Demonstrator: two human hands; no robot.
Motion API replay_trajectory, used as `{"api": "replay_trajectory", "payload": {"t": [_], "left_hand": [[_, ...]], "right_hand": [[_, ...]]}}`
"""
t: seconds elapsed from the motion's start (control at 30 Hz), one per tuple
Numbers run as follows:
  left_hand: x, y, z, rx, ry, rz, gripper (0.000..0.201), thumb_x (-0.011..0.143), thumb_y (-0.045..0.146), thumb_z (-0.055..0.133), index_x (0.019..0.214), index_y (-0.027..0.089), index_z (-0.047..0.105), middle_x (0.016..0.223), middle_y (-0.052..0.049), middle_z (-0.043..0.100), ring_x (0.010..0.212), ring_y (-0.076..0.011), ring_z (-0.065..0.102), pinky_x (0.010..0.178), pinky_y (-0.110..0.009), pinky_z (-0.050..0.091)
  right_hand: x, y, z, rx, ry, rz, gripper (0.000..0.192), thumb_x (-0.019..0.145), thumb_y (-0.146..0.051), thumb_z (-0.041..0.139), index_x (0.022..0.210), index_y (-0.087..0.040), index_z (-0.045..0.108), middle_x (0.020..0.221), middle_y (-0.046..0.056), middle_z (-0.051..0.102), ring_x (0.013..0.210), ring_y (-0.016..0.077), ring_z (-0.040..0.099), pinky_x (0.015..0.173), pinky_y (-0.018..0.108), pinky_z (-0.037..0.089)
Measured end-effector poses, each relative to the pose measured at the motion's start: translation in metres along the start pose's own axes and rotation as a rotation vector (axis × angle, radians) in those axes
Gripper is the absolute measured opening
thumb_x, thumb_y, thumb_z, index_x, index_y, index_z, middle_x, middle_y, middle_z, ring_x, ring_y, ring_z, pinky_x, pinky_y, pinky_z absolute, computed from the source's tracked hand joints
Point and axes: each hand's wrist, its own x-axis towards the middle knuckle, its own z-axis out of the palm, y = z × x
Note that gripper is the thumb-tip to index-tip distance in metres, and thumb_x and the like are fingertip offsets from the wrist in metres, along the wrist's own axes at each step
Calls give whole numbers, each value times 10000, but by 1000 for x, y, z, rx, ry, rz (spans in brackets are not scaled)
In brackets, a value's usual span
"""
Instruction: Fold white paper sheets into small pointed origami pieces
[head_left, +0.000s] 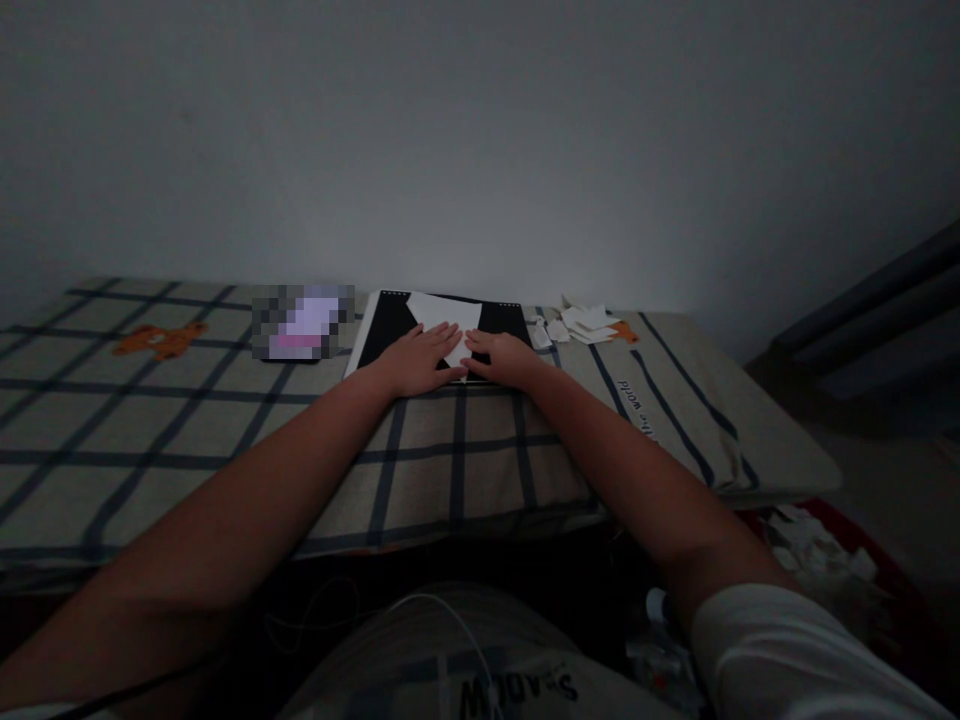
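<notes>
A white sheet of paper [446, 315] lies on a black board [386, 335] on the checked bedcover [225, 420]. My left hand [420, 358] lies flat on the paper's left part, fingers spread and pointing right. My right hand [504, 357] presses flat on the paper's lower right corner, its fingertips almost meeting those of the left. Neither hand grips anything.
A blurred-out object [302, 322] lies left of the board. Several small folded white paper pieces [581, 323] sit to its right. A red bin with crumpled white paper [817, 550] stands on the floor at the lower right. A plain wall rises behind the bed.
</notes>
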Motion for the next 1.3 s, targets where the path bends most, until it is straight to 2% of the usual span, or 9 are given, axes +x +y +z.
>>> {"api": "replay_trajectory", "payload": {"t": [0.2, 0.57, 0.8, 0.97, 1.13, 1.3], "left_hand": [[-1, -7, 1, 3, 25, -116, 807, 1024, 640, 237, 1601, 76, 242, 1671, -164, 221, 1559, -253, 182, 1247, -430, 160], [-2, -19, -4, -18, -22, -269, 878, 991, 689, 246, 1616, 74, 187, 1684, -155, 178, 1566, -288, 144, 1248, -478, 164], [0, -28, -3, -47, -16, -344, 928, 961, 731, 259, 1612, 71, 203, 1691, -137, 148, 1568, -292, 130, 1250, -496, 177], [1, -29, -2, -57, 15, -382, 898, 974, 699, 257, 1604, 60, 224, 1683, -153, 177, 1562, -281, 168, 1254, -489, 178], [2, -30, -3, -46, 23, -390, 838, 990, 672, 246, 1605, 101, 254, 1674, -150, 225, 1553, -286, 202, 1243, -480, 212], [2, -29, -7, -15, 60, -385, 693, 1031, 550, 275, 1555, 105, 365, 1647, -151, 307, 1518, -278, 301, 1204, -439, 298]], "right_hand": [[0, -3, -3, 7, 0, 15, 536, 977, -398, 561, 1378, -46, 602, 1471, 201, 537, 1385, 293, 519, 1163, 406, 418], [0, -1, -1, -2, -7, 40, 496, 983, -389, 553, 1369, -85, 617, 1481, 168, 538, 1395, 269, 512, 1173, 399, 410], [0, -3, -3, 7, -10, 46, 498, 981, -371, 564, 1363, -58, 618, 1483, 188, 530, 1393, 280, 511, 1176, 397, 406], [0, -2, -3, -1, -15, 40, 483, 985, -375, 552, 1359, -77, 626, 1488, 177, 530, 1398, 270, 507, 1172, 388, 408], [0, 0, -2, -14, -16, 30, 474, 990, -385, 535, 1364, -109, 627, 1492, 152, 530, 1402, 267, 504, 1157, 412, 428], [0, -1, -2, 3, -19, 28, 470, 984, -371, 547, 1362, -103, 629, 1485, 158, 533, 1406, 269, 500, 1163, 421, 421]]}}
